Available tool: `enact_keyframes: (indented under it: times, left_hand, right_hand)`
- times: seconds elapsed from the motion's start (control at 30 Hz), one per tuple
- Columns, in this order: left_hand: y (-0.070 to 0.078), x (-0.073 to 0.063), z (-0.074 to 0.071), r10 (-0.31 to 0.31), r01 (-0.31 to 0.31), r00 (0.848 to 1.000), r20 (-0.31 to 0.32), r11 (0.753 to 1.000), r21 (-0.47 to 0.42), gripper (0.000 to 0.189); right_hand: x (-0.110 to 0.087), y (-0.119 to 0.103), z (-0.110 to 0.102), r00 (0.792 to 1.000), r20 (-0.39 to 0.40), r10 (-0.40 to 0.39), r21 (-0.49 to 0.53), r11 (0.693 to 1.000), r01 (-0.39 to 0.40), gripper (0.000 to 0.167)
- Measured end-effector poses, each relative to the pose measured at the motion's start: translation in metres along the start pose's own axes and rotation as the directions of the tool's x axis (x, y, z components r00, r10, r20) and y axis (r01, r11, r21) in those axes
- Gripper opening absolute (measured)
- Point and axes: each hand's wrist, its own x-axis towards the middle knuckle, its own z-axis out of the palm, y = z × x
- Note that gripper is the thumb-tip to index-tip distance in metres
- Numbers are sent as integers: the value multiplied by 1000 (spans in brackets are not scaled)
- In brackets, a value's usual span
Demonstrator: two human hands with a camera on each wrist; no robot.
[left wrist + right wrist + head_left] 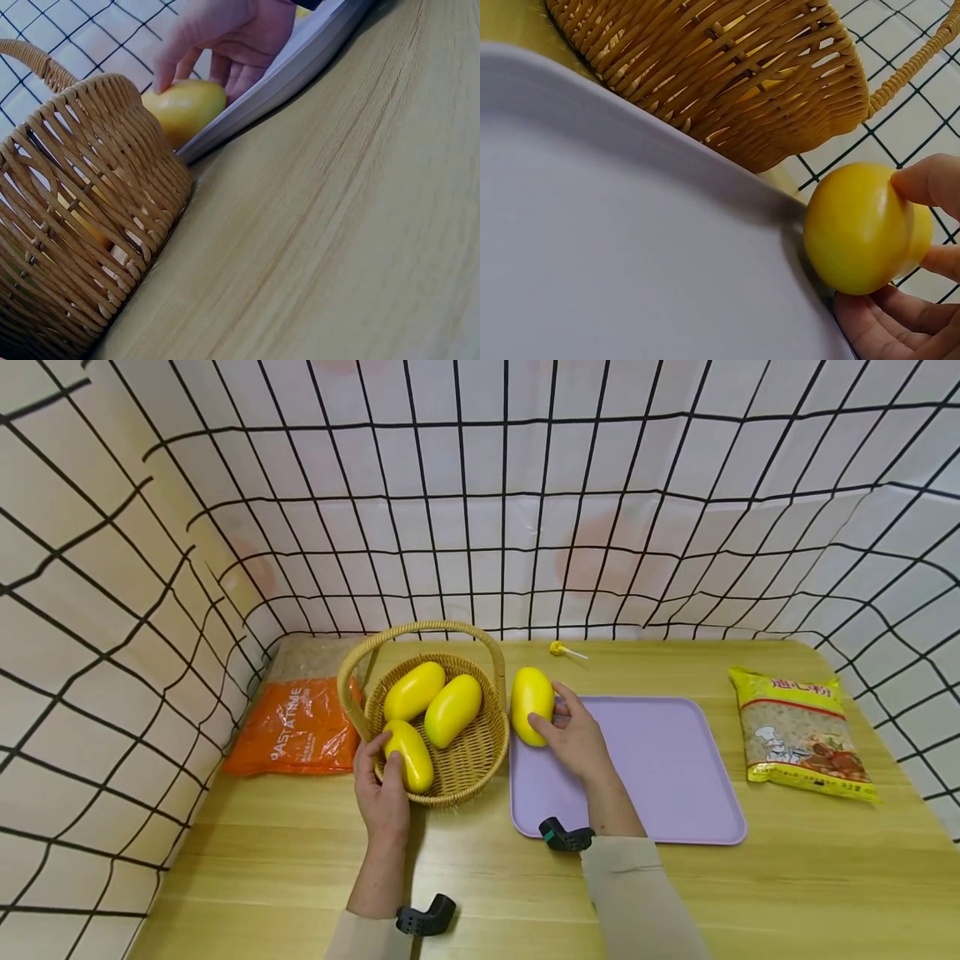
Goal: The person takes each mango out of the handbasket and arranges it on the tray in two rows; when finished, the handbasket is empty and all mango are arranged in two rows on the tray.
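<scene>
A wicker basket (457, 797) with an arched handle stands left of the middle, with three smooth yellow mangoes inside. My left hand (384, 789) reaches over its near-left rim, thumb and fingers around the nearest mango (414, 762). Another mango (415, 691) and a third mango (453, 710) lie farther back in the basket. My right hand (576, 737) grips a separate mango (532, 706) between thumb and fingers, at the far-left corner of the lilac tray (660, 768). In the right wrist view this mango (859, 229) is at the tray's edge.
An orange pasta bag (300, 727) lies left of the basket. A yellow-wrapped lollipop (558, 648) rests behind the tray. On the right lies a yellow-edged food packet (802, 735). Black-lined white curtain (487, 527) surrounds the wooden table on the back and sides.
</scene>
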Motion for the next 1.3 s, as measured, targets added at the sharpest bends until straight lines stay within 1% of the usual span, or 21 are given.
enact_keyframes:
  times: [0.2,0.47,0.73,0.93,1.3]
  left_hand:
    - [0,0,-1,-6,6,1000,3,1000,13,29]
    - [0,0,0,-2,2,1000,2,1000,18,29]
    - [0,-1,0,-16,16,1000,6,1000,25,30]
    - [-1,-1,0,-15,15,1000,3,1000,27,30]
    - [-1,-1,0,-4,4,1000,-5,1000,18,30]
  right_hand:
    - [-1,1,1,1000,-3,-6,-3,1000,6,76]
    - [-2,1,4,999,-12,-31,-33,999,30,74]
    - [-2,3,3,1000,-11,-25,-62,998,24,75]
    - [-2,3,1,999,-5,-35,-69,997,35,75]
    - [-2,0,2,1000,-10,-20,-58,998,20,75]
